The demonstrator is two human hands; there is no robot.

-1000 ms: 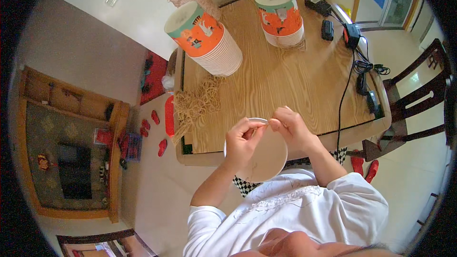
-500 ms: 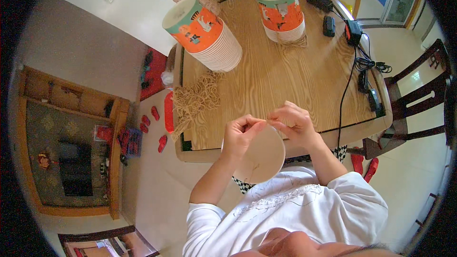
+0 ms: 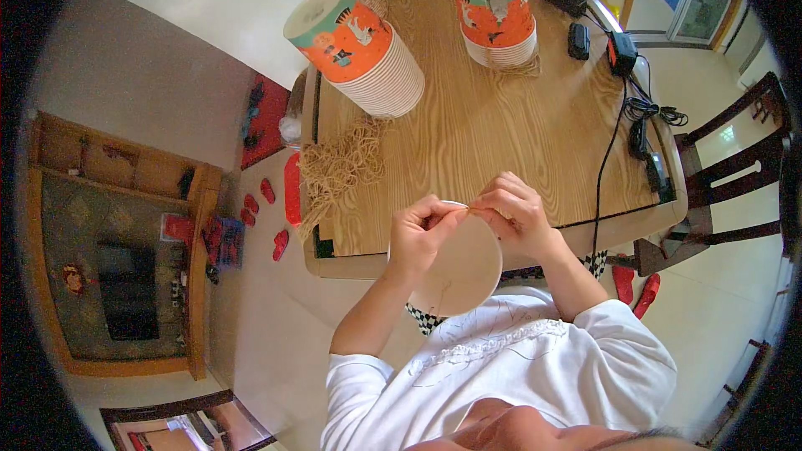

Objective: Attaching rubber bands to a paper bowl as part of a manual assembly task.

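Note:
A white paper bucket (image 3: 461, 267) is close to my body at the table's near edge, its wide mouth facing up toward me. My left hand (image 3: 418, 238) is closed on its far rim, thumb and fingers pinched together. Beside it, my right hand (image 3: 516, 213) pinches a thin piece of brown twine (image 3: 471, 209) at the same part of the rim. The fingertips of both hands nearly meet. A loose strand of twine (image 3: 445, 288) shows inside the bucket. How the twine passes through or around the rim is hidden by the fingers.
A heap of cut twine (image 3: 344, 165) lies on the wooden table (image 3: 468, 138) at left. Behind stand two stacks of orange-and-green paper buckets (image 3: 359, 54) (image 3: 494, 25). Black adapters and cables (image 3: 642, 113) run along the right side. A dark chair (image 3: 718, 175) stands at right.
The view has shifted slightly. My hands stay at the bucket's far rim, with the right fingers a little changed and the twine between the fingertips more visible.

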